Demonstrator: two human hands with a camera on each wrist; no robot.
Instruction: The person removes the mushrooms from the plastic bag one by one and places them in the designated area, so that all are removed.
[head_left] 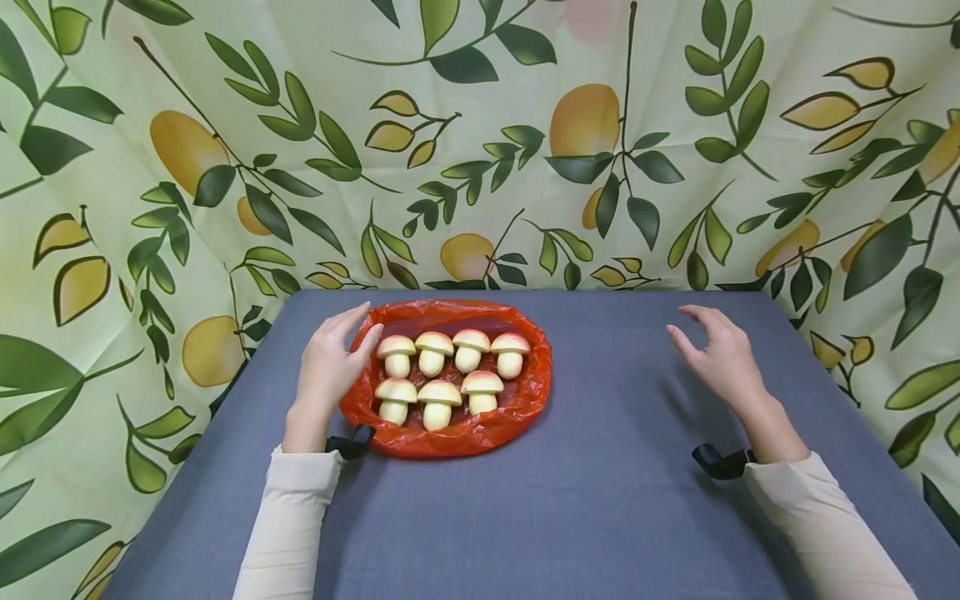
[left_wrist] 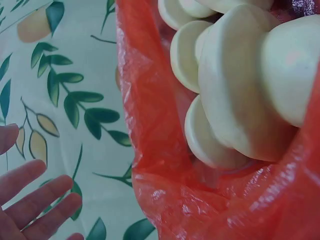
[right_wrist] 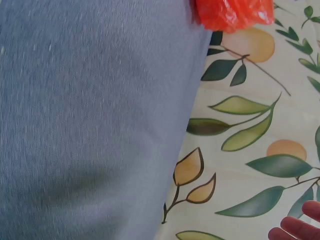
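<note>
A red plastic bag (head_left: 457, 442) lies with its mouth spread wide on the table, left of the middle. Inside it, several mushrooms (head_left: 437, 403) with pale stems and pinkish-cream caps stand in two rows. My left hand (head_left: 330, 358) hovers at the bag's left rim, fingers relaxed and holding nothing. In the left wrist view its fingers (left_wrist: 42, 200) are spread beside the red bag (left_wrist: 150, 150), with mushrooms (left_wrist: 240, 85) close to the camera. Off to the right, my right hand (head_left: 716, 350) is raised over the table, thumb apart from the fingers, nothing in it.
A blue-grey cloth covers the table (head_left: 525, 517). Behind and at both sides hangs a pale curtain (head_left: 480, 167) printed with leaves and yellow fruit. Each wrist wears a black strap (head_left: 723, 461).
</note>
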